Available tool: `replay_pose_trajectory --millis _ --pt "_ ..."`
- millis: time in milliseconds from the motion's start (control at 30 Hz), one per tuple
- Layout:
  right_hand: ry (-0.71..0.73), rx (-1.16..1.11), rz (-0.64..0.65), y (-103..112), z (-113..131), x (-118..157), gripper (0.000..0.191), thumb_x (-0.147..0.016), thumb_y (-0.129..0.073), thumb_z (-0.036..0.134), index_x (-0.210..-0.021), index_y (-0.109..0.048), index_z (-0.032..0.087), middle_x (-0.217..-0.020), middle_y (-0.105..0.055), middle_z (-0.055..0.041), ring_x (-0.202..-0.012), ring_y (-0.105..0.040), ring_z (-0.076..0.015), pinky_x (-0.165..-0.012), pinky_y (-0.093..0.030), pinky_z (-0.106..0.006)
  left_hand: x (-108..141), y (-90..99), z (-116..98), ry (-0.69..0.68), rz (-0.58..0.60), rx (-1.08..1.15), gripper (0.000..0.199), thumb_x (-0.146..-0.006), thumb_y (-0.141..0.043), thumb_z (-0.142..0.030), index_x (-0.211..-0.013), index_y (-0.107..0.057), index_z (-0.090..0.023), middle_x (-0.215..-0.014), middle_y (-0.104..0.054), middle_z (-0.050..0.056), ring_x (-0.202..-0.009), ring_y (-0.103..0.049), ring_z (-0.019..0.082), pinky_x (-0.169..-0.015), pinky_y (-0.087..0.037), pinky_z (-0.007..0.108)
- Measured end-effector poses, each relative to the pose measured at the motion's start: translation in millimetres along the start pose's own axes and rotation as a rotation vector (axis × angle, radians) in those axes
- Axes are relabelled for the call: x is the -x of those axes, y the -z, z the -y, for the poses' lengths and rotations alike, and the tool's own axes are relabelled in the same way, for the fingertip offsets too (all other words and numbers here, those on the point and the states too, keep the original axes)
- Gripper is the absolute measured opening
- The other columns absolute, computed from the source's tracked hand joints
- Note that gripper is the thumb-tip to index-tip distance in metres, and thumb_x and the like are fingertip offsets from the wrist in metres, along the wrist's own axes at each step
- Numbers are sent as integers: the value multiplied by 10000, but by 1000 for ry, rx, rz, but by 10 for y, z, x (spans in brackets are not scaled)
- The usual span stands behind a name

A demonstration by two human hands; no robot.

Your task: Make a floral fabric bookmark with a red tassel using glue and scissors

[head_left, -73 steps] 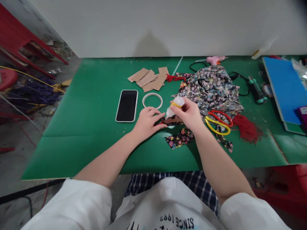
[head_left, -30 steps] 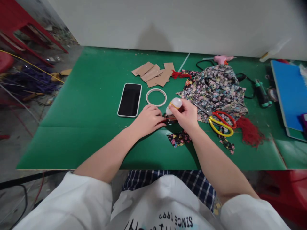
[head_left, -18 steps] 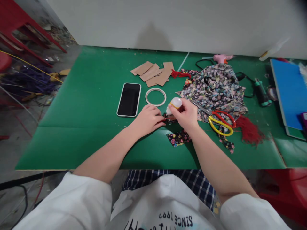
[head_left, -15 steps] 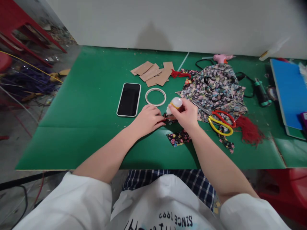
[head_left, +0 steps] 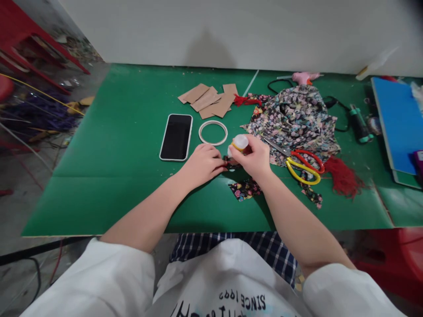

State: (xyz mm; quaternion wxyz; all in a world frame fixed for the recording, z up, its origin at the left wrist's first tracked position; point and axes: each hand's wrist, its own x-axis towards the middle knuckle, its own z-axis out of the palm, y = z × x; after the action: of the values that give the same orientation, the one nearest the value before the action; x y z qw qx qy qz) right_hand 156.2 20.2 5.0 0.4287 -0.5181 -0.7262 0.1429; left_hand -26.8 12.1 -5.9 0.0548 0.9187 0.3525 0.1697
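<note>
Plainly, one phone (head_left: 176, 137) and one white ring (head_left: 213, 142) are set at ten and twelve o'clock from the left hand (head_left: 206, 162), one pair of scissors (head_left: 303, 169) at three from the right hand (head_left: 257, 157). The left is rested palm-down against one floral strip (head_left: 233, 164), whether pinched cannot be told; by curled right fingers one white bottle (head_left: 240, 142) is grasped, at their ten o'clock.

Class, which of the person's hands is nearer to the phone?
Left. The left hand is just right of the phone; the right hand is farther right, holding a bottle.
</note>
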Motion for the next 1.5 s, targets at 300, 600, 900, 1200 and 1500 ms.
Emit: replay_pose_trajectory --millis 300,600,900,1200,1500 --pt "-23 -27 -24 52 -13 -16 206 -753 -582 415 -772 -575 210 -627 -528 13 -557 -460 -120 -545 -390 -259 -5 -3 4 0 -2 21 265 -853 -526 -402 -906 -702 -211 -820 -620 50 -861 -514 206 -836 -375 373" --pt "3 119 -48 104 -15 -45 192 -722 -600 359 -658 -515 200 -539 -420 38 -504 -386 -102 -502 -309 -253 -8 -3 -2 3 -7 23 274 -858 -517 -406 -905 -701 -209 -812 -623 50 -848 -520 200 -825 -381 367" --pt "-13 -41 23 59 -12 -9 229 -742 -592 410 -789 -588 186 -618 -529 25 -535 -458 -95 -514 -365 -230 -17 20 -11 5 28 -3 272 -862 -512 -401 -888 -698 -204 -835 -621 49 -850 -512 199 -815 -373 361" --pt "2 -30 46 52 -15 -7 238 -741 -595 408 -833 -610 189 -627 -551 21 -533 -465 -95 -516 -375 -230 -18 26 -12 17 36 9 262 -858 -521 -393 -877 -698 -201 -840 -625 50 -851 -511 202 -806 -366 358" --pt "4 -18 50 47 -19 -7 225 -735 -599 400 -805 -598 186 -599 -529 30 -514 -450 -89 -501 -359 -225 -18 29 -16 10 34 -14 260 -858 -521 -394 -887 -697 -204 -841 -624 47 -848 -512 202 -800 -369 354"
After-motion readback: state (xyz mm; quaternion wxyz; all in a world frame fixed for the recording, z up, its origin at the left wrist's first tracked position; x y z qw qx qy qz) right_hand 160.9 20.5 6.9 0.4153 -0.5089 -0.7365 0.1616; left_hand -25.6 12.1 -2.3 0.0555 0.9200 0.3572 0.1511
